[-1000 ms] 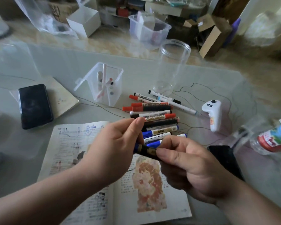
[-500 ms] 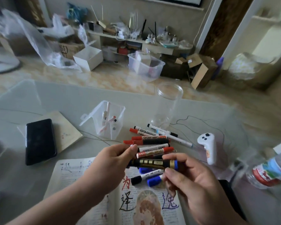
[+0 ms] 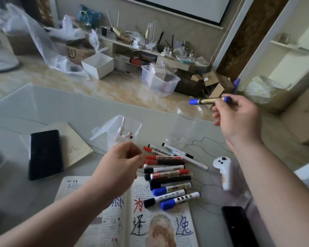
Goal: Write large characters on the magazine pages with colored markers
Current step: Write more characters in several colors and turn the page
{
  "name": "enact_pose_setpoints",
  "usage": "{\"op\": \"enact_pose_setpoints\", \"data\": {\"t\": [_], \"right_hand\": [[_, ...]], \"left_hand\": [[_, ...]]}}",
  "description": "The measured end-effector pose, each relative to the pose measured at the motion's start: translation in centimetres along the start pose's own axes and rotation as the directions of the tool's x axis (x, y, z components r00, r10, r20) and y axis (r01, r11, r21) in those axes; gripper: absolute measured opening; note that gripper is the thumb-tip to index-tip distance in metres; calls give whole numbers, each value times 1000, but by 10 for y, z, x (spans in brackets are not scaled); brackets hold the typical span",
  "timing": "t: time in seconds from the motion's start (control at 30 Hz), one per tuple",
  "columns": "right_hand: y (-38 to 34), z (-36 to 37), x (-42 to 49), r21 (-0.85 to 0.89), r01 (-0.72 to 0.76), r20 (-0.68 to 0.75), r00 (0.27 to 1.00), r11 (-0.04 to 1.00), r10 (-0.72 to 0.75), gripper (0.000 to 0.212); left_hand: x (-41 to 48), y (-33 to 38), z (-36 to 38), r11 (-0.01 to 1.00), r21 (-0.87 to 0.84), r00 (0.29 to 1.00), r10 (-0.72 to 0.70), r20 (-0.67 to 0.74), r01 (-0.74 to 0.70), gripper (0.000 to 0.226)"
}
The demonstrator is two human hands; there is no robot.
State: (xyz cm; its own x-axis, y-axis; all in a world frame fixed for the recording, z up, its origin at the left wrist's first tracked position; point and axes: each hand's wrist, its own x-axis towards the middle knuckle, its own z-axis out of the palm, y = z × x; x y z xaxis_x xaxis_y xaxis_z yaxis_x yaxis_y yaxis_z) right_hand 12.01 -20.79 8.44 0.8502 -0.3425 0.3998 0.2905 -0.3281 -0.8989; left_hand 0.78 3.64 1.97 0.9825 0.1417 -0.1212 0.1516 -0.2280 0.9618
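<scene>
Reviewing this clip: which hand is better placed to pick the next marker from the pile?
Left. The left hand hovers at the edge of the marker pile, fingers curled, nothing visible in its grip. The right hand is raised well off to the right, holding a capped blue marker.

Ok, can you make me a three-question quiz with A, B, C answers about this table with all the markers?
1. Where is the white controller? A) on a chair B) right of the marker pile C) on a bed
2. What colour is the cap on the marker in the right hand? A) blue B) red C) green
3. How is the clear jar? A) lying down B) full of markers C) upright, empty
Answers: B, it lies beside the pile's right end; A, a blue cap shows; C, it stands open with nothing inside.
</scene>
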Motion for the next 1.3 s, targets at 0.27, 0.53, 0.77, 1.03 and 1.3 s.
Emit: {"op": "enact_pose_setpoints", "data": {"t": [0.27, 0.53, 0.77, 1.03, 1.3], "right_hand": [[20, 3, -4, -179, -237, 76, 964, 955, 254, 38], [66, -48, -116, -790, 313, 558, 722, 527, 409, 10], [98, -47, -154, -712, 492, 678, 666, 501, 309, 24], [75, -50, -161, -521, 597, 834, 507, 610, 216, 16], [-4, -49, -185, -236, -109, 725, 642, 966, 249, 6]], "left_hand": [[1, 4, 1, 998, 59, 1000, 15, 16, -16, 13], [-8, -12, 0, 713, 693, 961, -104, 256, -107, 23], [-20, -30, 5, 456, 864, 869, -314, 382, -215, 33], [-32, -36, -3, 482, 817, 866, -206, 456, -316, 31], [-54, -21, 3, 790, 437, 715, 3, 699, -430, 16]]}}
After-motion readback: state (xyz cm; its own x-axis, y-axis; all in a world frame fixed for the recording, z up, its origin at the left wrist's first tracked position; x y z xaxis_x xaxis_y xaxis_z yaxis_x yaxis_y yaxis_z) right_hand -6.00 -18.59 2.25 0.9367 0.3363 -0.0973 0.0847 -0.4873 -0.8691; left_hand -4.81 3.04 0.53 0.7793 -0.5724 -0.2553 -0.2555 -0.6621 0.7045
